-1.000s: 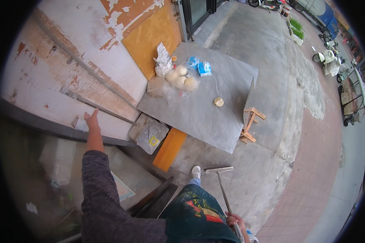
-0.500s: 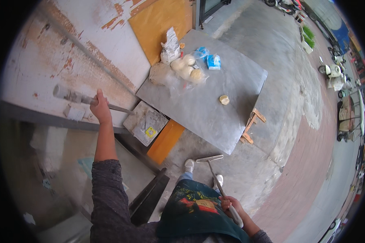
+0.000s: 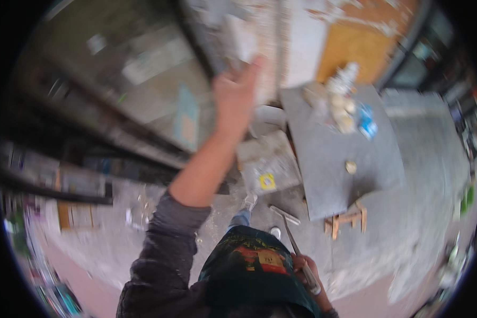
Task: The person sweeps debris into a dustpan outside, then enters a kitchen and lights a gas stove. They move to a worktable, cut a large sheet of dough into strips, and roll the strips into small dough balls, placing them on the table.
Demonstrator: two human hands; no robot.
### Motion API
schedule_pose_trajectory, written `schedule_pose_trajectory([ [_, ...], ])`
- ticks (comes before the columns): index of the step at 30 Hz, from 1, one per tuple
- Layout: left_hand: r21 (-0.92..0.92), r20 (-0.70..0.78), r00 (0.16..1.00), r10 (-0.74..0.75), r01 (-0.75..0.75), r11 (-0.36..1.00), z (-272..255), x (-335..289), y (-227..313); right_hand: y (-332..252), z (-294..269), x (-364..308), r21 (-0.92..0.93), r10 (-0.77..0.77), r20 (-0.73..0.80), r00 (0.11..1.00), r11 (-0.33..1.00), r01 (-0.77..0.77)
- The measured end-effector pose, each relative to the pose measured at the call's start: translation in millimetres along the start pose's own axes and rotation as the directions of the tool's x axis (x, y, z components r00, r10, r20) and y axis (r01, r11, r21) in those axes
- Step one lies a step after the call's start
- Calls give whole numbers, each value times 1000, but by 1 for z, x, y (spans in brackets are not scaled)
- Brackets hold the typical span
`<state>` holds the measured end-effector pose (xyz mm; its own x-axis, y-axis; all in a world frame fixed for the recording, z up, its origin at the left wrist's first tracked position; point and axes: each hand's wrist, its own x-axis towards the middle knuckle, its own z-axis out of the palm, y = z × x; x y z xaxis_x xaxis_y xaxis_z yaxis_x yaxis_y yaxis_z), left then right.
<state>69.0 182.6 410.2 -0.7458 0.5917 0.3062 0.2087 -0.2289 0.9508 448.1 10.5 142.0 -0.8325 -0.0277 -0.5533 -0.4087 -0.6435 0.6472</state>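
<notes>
My left hand (image 3: 236, 98) is raised in front of me, smeared by motion, with its thumb up. It seems closed round the handle of a pole with a pale, roller-like head (image 3: 243, 40), though the handle itself is hard to see. Low on my right, beside the apron (image 3: 249, 265), my right hand (image 3: 305, 266) is wrapped round the pale grip of a T-shaped squeegee (image 3: 291, 233). Its flat bar hangs over the ground by my shoes (image 3: 250, 201). Past my left hand stands a dirty glass pane (image 3: 148, 63).
A grey table (image 3: 334, 164) holds bagged pale round items (image 3: 343, 114), blue packets (image 3: 367, 122) and a small round piece (image 3: 351, 167). A worn box (image 3: 270, 164) with a yellow label sits left of it. Wooden trestle legs (image 3: 347, 220) stick out below the table.
My view has swung left, so the table shows farther right. My left hand, earlier plainly gripping the pole, now blurs near the upper middle. My right hand keeps hold of the squeegee.
</notes>
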Motion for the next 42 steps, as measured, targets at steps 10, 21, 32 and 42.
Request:
schedule_pose_trajectory([
  [10,-276,-378,851,-364,272,922,-181,-111,-25,-22,-33,-21,-599,-21,-367,930,770,-220],
  [21,61,-963,271,12,173,983,-476,-306,-9,23,-21,42,-814,-280,-360,890,-372,-446],
  [32,270,-954,-150,258,-67,961,-720,-523,73,205,-51,138,-336,-429,-291,855,-791,-511],
  [42,425,-782,-486,391,44,904,-861,-614,80,293,-64,343,269,-195,54,979,-942,-202],
])
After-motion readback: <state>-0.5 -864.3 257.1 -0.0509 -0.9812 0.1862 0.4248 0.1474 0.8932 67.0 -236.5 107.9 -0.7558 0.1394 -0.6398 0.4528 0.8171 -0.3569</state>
